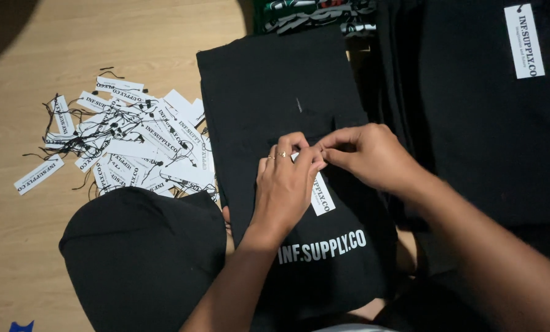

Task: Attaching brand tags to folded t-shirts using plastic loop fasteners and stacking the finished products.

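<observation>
On the wood floor (16, 258), mid-frame, a folded black garment (275, 92) lies flat. Left hand (284, 181) and right hand (364, 154) meet over it, fingertips pinched shut on the top end of a white tag (323, 197). Tag not yet hanging free; attaching looks underway. Loose tags (127, 147) heaped by the garment's left edge — plenty left. Right stack (472, 123) already carries a tag (524, 40).

1. We see a matt black cloth garment (287, 110) (soft-looking, with white print).
2. We see smooth white paper tags (133, 147) with thin black strings.
3. The floor (16, 246) looks like pale, smooth wood.
</observation>
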